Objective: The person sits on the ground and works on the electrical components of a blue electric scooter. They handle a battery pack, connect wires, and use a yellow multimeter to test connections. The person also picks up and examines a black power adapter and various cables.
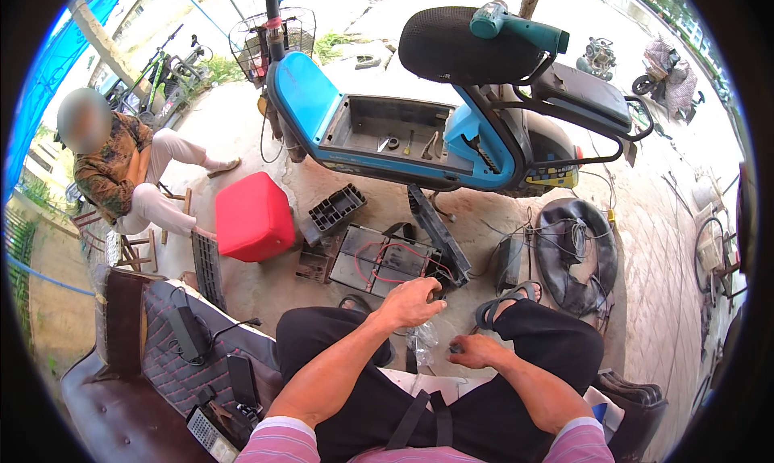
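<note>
My left hand is closed just in front of the battery pack, with something small and dark at its fingertips that I cannot make out. Lower and to the right, my right hand has curled fingers, also with a small dark bit at the tips. Between my hands lies crumpled clear plastic. The grey batteries sit side by side on the ground with red wires looping over them. A black case lid leans open at their right end.
A blue electric scooter with an open footwell stands beyond; a teal power tool rests on its seat. A red box, black tray and black tube lie around. A person sits left. A charger lies on the sofa.
</note>
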Motion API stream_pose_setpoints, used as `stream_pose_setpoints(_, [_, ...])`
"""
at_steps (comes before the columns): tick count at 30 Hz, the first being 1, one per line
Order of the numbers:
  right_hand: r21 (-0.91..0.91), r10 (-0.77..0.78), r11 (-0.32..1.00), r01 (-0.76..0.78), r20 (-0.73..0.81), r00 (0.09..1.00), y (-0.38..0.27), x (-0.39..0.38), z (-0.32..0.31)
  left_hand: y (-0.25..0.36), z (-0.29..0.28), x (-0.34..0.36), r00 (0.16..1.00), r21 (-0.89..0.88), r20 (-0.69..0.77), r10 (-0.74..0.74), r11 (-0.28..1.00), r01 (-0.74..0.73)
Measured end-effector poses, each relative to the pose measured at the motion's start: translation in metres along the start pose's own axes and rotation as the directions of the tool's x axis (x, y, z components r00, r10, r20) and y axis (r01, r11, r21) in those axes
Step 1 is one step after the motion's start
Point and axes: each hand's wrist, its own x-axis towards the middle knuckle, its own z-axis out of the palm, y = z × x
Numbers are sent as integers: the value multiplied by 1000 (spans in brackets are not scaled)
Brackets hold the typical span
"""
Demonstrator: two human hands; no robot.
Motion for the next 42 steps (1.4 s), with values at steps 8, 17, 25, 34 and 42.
stream_pose_setpoints(8, [18,1,1000,-1,-13,1000,4,2,3,1,-2,0,1000,-16,13,-27,1000,27])
stream_pose_setpoints(17, [1,-3,1000,3,-18,1000,2,1,-1,1,-1,0,1000,-3,5,-19,1000,19])
stream_pose_setpoints(25, [-20,-37,999,37,-26,999,7,7,8,-7,0,-1,1000,-8,-6,8,1000,-8])
stream_pose_setpoints(34, [8,-3,1000,3,-21,1000,8,3,5,-1,-40,1,923,-308,-305,-234,941,136])
stream_pose_setpoints(42, [6,-13,1000,13,-18,1000,3,0,-1,-13,-83,-2,765,-827,-372,-525,561,-17])
